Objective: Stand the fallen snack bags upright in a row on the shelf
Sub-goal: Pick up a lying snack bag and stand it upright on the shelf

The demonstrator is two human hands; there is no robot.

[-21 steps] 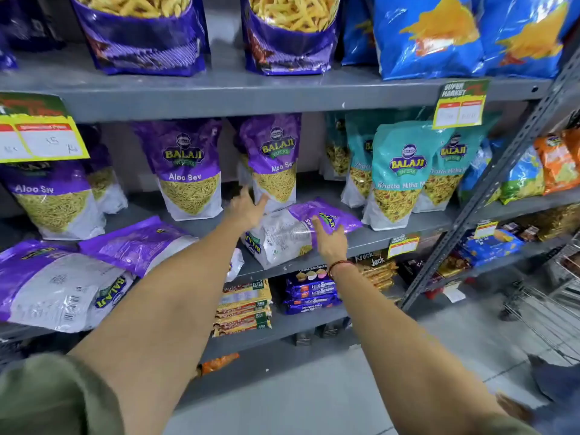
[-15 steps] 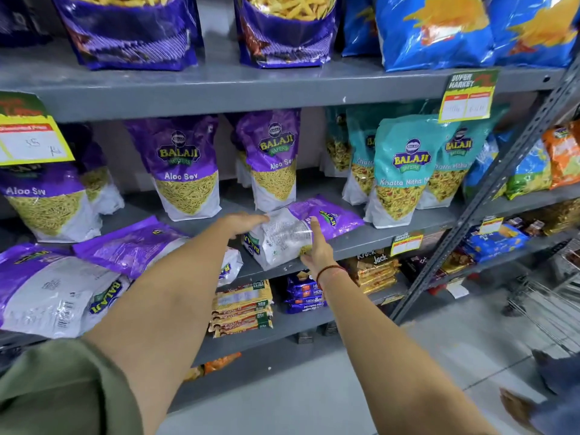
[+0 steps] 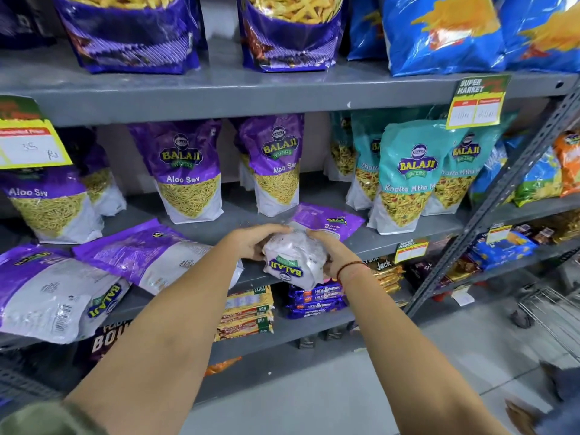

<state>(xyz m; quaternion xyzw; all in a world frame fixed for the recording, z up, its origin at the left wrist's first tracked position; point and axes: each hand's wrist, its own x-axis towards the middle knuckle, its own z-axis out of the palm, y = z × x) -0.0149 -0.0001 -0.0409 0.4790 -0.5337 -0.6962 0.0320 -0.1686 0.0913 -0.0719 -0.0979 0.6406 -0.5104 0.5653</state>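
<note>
A purple and white Aloo Sev bag (image 3: 295,259) lies on its back at the front edge of the grey middle shelf (image 3: 392,237), its bottom end toward me. My left hand (image 3: 251,241) grips its left side and my right hand (image 3: 332,251) grips its right side. Two more fallen purple bags lie flat to the left, one in the middle (image 3: 141,255) and one at the far left (image 3: 53,296). Upright Aloo Sev bags (image 3: 188,174) stand behind them.
Teal Khatta Mitha bags (image 3: 408,177) stand upright at the right of the same shelf. Price tags (image 3: 477,102) hang from the shelf above. Biscuit packs (image 3: 317,299) fill the lower shelf. A slanted metal upright (image 3: 489,208) and a wire trolley (image 3: 555,315) stand at right.
Both hands have closed in on the fallen bag from open positions above it. Its bottom end is now lifted a little off the shelf edge toward me.
</note>
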